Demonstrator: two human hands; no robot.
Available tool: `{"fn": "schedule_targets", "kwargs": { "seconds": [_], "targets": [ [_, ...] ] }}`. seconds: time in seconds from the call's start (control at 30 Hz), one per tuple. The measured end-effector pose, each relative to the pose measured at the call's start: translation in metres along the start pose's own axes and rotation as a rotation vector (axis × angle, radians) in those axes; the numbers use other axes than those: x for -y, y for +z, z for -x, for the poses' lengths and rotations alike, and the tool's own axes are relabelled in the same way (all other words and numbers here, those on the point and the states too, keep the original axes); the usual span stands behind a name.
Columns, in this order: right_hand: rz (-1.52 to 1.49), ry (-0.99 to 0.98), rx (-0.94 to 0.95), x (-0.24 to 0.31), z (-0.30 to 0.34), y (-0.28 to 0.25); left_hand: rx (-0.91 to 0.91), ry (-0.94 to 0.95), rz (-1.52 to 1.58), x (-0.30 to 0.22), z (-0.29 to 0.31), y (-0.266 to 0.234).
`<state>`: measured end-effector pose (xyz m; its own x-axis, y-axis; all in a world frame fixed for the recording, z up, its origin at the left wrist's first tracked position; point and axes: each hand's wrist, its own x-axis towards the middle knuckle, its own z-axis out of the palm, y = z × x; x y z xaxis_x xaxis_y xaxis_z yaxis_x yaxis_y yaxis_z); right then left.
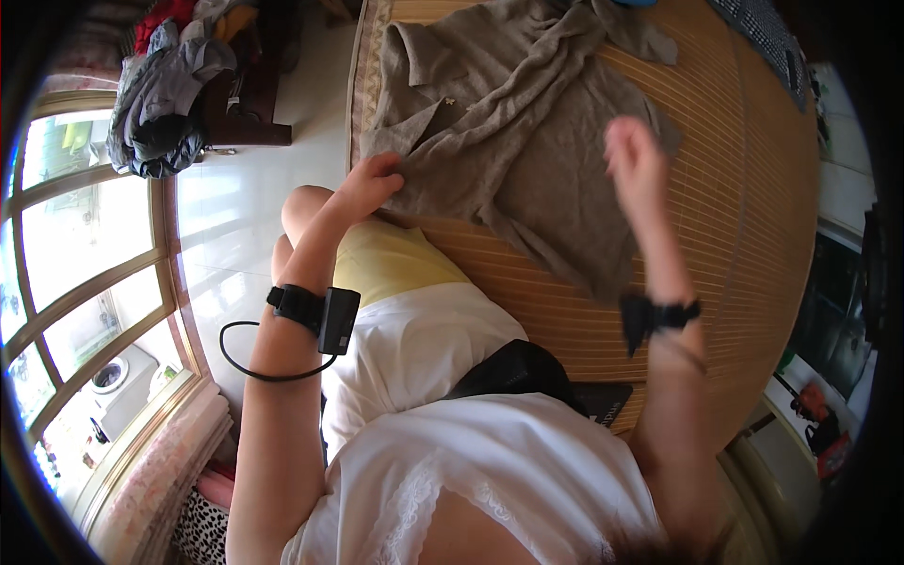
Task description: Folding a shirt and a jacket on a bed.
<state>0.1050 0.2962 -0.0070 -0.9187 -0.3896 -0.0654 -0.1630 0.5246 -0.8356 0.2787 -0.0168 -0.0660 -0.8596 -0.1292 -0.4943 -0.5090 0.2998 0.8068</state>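
Observation:
A brown-grey knit cardigan (556,141) lies spread and wrinkled on a striped woven mat (725,207), its folds running toward the far side. At its near left corner, my left hand (372,185) pinches the edge of the knit between thumb and fingers. My right hand (636,165) is over the right part of the garment, fingers curled and smeared by motion. Whether it has hold of any cloth cannot be made out. Both wrists carry black strapped devices, and a cable loops from the left one.
Dark and grey clothes (165,104) are heaped on a dark wooden piece of furniture at the far left. A checked cloth (767,42) lies at the mat's far right. A black object (518,375) rests by my lap. Glazed window panels (89,231) stand on the left.

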Motion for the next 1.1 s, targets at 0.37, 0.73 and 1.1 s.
{"fn": "schedule_targets", "kwargs": {
  "seconds": [0.37, 0.73, 1.1],
  "targets": [
    [0.766, -0.353, 0.050, -0.069, 0.161, -0.003, -0.057, 0.150, 0.308, -0.045, -0.016, 0.009],
    [0.212, 0.138, -0.022, -0.073, 0.070, -0.067, -0.297, 0.071, 0.362, -0.047, -0.031, -0.007],
    [0.720, -0.084, 0.100, -0.075, 0.088, -0.048, -0.154, -0.004, 0.067, -0.015, -0.041, -0.004]
  ]
}}
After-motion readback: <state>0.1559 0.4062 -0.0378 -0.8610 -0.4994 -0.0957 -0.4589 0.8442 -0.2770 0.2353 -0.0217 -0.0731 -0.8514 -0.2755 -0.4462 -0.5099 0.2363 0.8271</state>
